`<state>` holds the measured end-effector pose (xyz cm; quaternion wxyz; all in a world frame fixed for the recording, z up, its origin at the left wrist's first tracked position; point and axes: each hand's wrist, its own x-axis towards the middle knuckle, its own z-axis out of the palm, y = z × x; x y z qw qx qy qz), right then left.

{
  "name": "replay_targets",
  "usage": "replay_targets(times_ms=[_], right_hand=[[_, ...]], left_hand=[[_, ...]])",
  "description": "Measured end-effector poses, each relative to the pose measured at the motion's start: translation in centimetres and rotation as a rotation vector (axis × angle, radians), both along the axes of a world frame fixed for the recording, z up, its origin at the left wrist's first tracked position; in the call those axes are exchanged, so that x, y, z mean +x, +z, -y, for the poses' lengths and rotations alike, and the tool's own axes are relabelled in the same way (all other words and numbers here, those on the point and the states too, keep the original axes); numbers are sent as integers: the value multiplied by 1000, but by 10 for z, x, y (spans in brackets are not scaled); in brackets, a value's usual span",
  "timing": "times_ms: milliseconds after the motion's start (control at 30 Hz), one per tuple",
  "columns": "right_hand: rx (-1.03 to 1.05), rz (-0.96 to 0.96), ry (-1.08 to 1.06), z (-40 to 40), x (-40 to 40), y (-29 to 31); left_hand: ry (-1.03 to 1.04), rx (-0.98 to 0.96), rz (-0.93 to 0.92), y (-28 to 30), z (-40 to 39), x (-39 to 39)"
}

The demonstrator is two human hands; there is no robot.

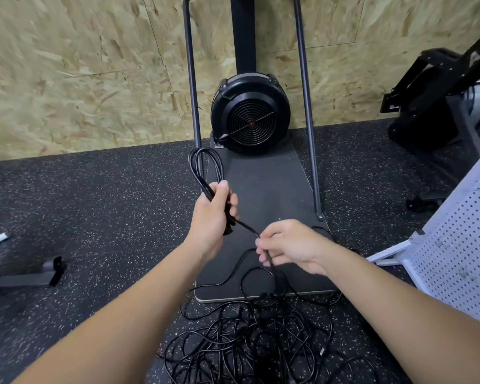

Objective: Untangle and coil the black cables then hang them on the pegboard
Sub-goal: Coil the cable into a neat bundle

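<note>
A: Left hand (215, 209) is wrapped tight round a bundle of loops, the coil (205, 167) standing up out of the fist, above the near-left edge of the fan machine's platform (263, 189).

B: And the right hand (288, 248)?

A: Just nearer the camera than the left, over the same platform, pinching the running cable (247, 228) between thumb and fingertips. That strand goes taut from the left fist to the pinch, then drops away.

B: Drops to where?

A: Down over the platform's front lip into the tangled pile (261, 336) on the speckled floor, right in front of the platform. Plenty of cable still knotted there, so I'd say this is early going.

B: What makes the next loop a good one?

A: Let the cable slide through the right pinch rather than dragging it, feed a length matching the loops already held, and lay it flat into the left fist. If the pile snags, I'd stop and shake the knot loose rather than yank.

B: Any risk?

A: A hard pull could tighten the tangle, or twist the loops into a figure-eight.

B: And the pegboard (460, 245)?

A: White, standing to the right of the platform. No cables visible on it yet.
</note>
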<state>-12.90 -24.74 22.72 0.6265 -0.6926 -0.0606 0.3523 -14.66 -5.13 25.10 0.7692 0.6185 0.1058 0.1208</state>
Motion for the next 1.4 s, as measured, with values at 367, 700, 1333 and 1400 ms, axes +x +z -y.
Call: replay_targets(times_ms=[367, 700, 1333, 1400], right_hand=[[-293, 477, 411, -1, -13, 55], [-358, 611, 112, 14, 2, 64], [-226, 471, -156, 21, 16, 43], [-241, 566, -223, 20, 18, 49]], left_hand=[[-92, 397, -113, -9, -14, -4], [-167, 348, -188, -12, -14, -8], [-260, 49, -234, -27, 10, -7], [-249, 122, -236, -27, 8, -7]])
